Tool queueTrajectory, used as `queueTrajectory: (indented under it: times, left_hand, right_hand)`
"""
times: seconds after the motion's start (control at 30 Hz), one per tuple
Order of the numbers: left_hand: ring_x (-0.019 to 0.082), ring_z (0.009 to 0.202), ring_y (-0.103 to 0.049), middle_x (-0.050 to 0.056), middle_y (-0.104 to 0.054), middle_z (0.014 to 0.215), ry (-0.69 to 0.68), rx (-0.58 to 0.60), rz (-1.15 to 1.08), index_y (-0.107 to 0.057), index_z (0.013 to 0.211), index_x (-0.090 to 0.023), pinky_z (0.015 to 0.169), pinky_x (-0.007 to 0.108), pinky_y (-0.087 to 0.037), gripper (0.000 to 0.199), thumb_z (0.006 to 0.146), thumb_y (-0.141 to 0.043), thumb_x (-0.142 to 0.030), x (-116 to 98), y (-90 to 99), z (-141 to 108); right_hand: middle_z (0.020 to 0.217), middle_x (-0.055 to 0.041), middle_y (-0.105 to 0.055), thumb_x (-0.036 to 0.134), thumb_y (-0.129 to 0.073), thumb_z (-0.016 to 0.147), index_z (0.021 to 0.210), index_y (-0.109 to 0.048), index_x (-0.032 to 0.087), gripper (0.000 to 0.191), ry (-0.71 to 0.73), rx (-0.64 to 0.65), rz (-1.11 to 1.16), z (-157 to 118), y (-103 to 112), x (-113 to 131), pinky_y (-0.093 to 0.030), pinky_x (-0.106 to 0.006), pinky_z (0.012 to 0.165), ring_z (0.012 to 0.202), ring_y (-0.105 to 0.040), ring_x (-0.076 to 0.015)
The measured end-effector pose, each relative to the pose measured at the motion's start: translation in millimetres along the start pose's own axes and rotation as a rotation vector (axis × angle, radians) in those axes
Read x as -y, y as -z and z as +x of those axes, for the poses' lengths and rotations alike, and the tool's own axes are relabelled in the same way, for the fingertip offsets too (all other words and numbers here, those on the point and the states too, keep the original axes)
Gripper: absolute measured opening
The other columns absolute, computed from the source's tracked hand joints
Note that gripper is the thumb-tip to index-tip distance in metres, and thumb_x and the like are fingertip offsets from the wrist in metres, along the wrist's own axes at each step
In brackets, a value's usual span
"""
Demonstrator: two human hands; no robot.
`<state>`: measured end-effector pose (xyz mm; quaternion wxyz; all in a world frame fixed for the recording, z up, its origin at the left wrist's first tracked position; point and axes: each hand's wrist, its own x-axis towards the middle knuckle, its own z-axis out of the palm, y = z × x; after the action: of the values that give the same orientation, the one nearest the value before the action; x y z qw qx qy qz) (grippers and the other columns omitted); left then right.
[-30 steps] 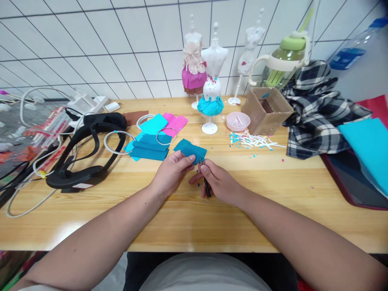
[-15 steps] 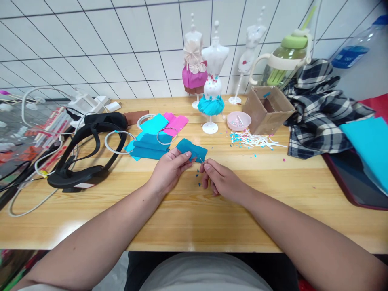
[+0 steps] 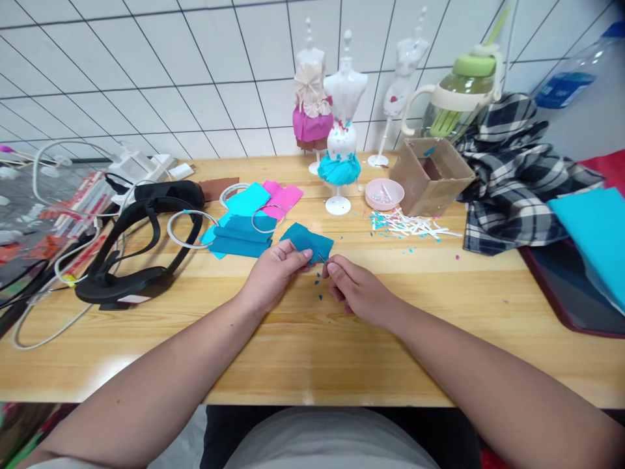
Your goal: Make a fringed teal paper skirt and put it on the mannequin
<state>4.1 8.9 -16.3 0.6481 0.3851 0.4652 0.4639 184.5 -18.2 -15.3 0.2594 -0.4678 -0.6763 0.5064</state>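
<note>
My left hand (image 3: 278, 270) pinches a small piece of dark teal crepe paper (image 3: 305, 240) between thumb and fingers, just above the table. At the paper's lower right edge, my right hand (image 3: 359, 286) is closed on a thin, pale, needle-like tool (image 3: 321, 258); its tip meets the paper. The tool is too small to name surely. Several tiny teal scraps (image 3: 319, 297) lie on the wood between the hands. Left of them is a stack of folded teal paper (image 3: 243, 232), with a bright turquoise sheet (image 3: 248, 197) and a pink sheet (image 3: 283, 199) behind it.
Small white mannequins stand at the back, one with a turquoise skirt (image 3: 339, 169). Right of it are a pink bowl (image 3: 385, 194), white paper sticks (image 3: 415, 225), a cardboard box (image 3: 430, 179) and a checked cloth (image 3: 512, 176). A black headset (image 3: 131, 280) and cables lie left.
The tool's tip has shifted slightly left against the paper, and my right fingers have curled in a little. My left hand keeps its hold on the paper.
</note>
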Motion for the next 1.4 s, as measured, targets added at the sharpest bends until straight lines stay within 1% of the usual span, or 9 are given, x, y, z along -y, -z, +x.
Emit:
queueTrajectory:
  times: [0.23, 0.43, 0.57, 0.9, 1.03, 1.13, 1.23, 1.33, 1.4]
  left_hand:
    - [0.015, 0.072, -0.063, 0.002, -0.069, 0.079, -0.009, 0.022, 0.054, -0.07, 0.084, -0.014, 0.073, 0.029, -0.046, 0.024, 0.069, -0.082, -0.029, 2, 3.8, 2]
    - [0.016, 0.075, -0.062, 0.0, -0.063, 0.069, -0.022, 0.044, 0.063, -0.071, 0.089, -0.015, 0.078, 0.031, -0.047, 0.026, 0.071, -0.08, -0.03, 4, 5.4, 3]
    - [0.015, 0.073, -0.06, -0.001, -0.061, 0.068, -0.028, 0.047, 0.066, -0.071, 0.09, -0.015, 0.079, 0.031, -0.047, 0.025, 0.072, -0.08, -0.03, 5, 6.3, 4]
    - [0.014, 0.076, -0.063, 0.0, -0.068, 0.076, 0.004, 0.037, 0.018, -0.067, 0.079, -0.015, 0.078, 0.028, -0.049, 0.021, 0.07, -0.081, -0.028, 2, 2.4, 1]
    - [0.014, 0.075, -0.064, 0.0, -0.07, 0.077, -0.01, 0.023, -0.035, -0.065, 0.073, -0.016, 0.077, 0.027, -0.05, 0.02, 0.069, -0.081, -0.027, 0, 0.3, 0]
    - [0.014, 0.076, -0.064, 0.0, -0.071, 0.08, -0.014, 0.023, -0.05, -0.067, 0.075, -0.017, 0.077, 0.027, -0.05, 0.019, 0.069, -0.081, -0.027, -2, 0.1, 0]
    - [0.015, 0.079, -0.065, 0.001, -0.073, 0.085, -0.013, 0.039, -0.006, -0.069, 0.082, -0.017, 0.079, 0.027, -0.049, 0.021, 0.069, -0.081, -0.029, -2, 1.5, 0]
    - [0.017, 0.079, -0.065, 0.002, -0.072, 0.082, -0.011, 0.088, 0.082, -0.069, 0.084, -0.017, 0.079, 0.03, -0.048, 0.024, 0.071, -0.079, -0.034, -1, 1.3, -1]
    - [0.019, 0.079, -0.065, 0.004, -0.073, 0.084, -0.008, 0.13, 0.138, -0.069, 0.086, -0.017, 0.077, 0.031, -0.048, 0.025, 0.072, -0.078, -0.035, -1, -0.8, -4]
  right_hand:
    - [0.062, 0.0058, -0.048, 0.043, -0.026, 0.101, 0.084, -0.043, 0.023, 0.032, 0.011, 0.014, 0.006, 0, 2, 1, -0.038, -0.025, 0.059, 0.057, -0.048, -0.0115]
    - [0.061, 0.0063, -0.046, 0.043, -0.026, 0.101, 0.081, -0.041, 0.023, 0.032, 0.029, 0.02, 0.008, 2, 2, 0, -0.037, -0.025, 0.058, 0.057, -0.046, -0.0115]
    - [0.061, 0.0062, -0.045, 0.042, -0.027, 0.101, 0.08, -0.04, 0.023, 0.032, 0.033, 0.027, -0.003, 2, 2, 0, -0.036, -0.025, 0.057, 0.056, -0.046, -0.0115]
    - [0.06, 0.0067, -0.045, 0.041, -0.029, 0.1, 0.078, -0.039, 0.023, 0.031, 0.005, 0.049, -0.006, 2, 2, -1, -0.035, -0.025, 0.055, 0.053, -0.047, -0.0115]
    - [0.061, 0.007, -0.045, 0.043, -0.029, 0.099, 0.079, -0.041, 0.023, 0.031, -0.009, 0.056, 0.015, 0, 1, 1, -0.035, -0.025, 0.056, 0.053, -0.046, -0.0114]
    - [0.063, 0.0059, -0.045, 0.039, -0.036, 0.096, 0.077, -0.045, 0.022, 0.027, 0.016, 0.012, 0.001, 0, 3, 4, -0.034, -0.025, 0.059, 0.06, -0.046, -0.0121]
    - [0.066, 0.0051, -0.047, 0.037, -0.048, 0.088, 0.074, -0.048, 0.021, 0.022, -0.038, -0.09, -0.067, 1, 9, 5, -0.033, -0.025, 0.06, 0.063, -0.045, -0.0122]
    - [0.068, 0.0049, -0.05, 0.039, -0.053, 0.085, 0.083, -0.056, 0.02, 0.018, -0.117, -0.178, -0.04, 3, 13, 5, -0.033, -0.025, 0.057, 0.06, -0.044, -0.0116]
    - [0.067, 0.005, -0.05, 0.042, -0.052, 0.085, 0.091, -0.059, 0.02, 0.024, -0.12, -0.189, 0.035, 4, 14, 6, -0.033, -0.025, 0.054, 0.057, -0.042, -0.0111]
